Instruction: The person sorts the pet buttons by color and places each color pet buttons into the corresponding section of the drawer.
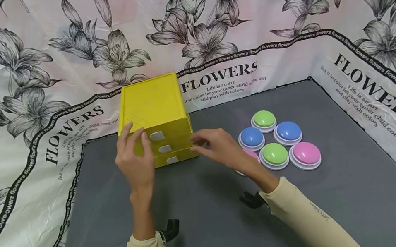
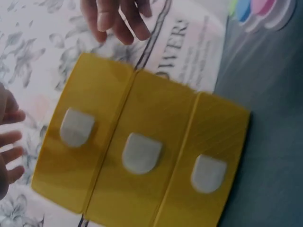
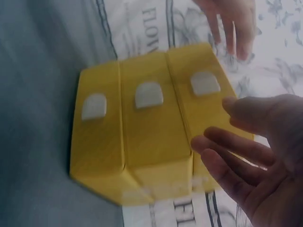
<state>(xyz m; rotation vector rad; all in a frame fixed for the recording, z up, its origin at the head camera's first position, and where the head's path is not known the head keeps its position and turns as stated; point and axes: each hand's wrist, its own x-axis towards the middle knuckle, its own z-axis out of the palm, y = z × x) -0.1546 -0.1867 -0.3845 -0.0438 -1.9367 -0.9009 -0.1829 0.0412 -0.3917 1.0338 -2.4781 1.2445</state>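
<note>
A yellow box of three stacked drawers (image 1: 154,102) stands at the back of the table, each drawer front bearing a white rounded tab (image 1: 157,136). My left hand (image 1: 135,163) is raised before the box's front left side, fingers loosely bent and holding nothing. At the right front edge hovers my right hand (image 1: 220,147), its fingers slightly bent around nothing. All three drawer fronts (image 2: 156,111) look closed in the left wrist view. From the right wrist, the right thumb and fingers (image 3: 234,165) overlap the top drawer's end of the box.
Right of the box sit several domed push buttons on white bases: green (image 1: 275,154), blue (image 1: 287,131) and pink (image 1: 306,154). My right forearm partly covers one pink button. Floral cloth (image 1: 215,81) lines the back and sides of the grey table (image 1: 212,230).
</note>
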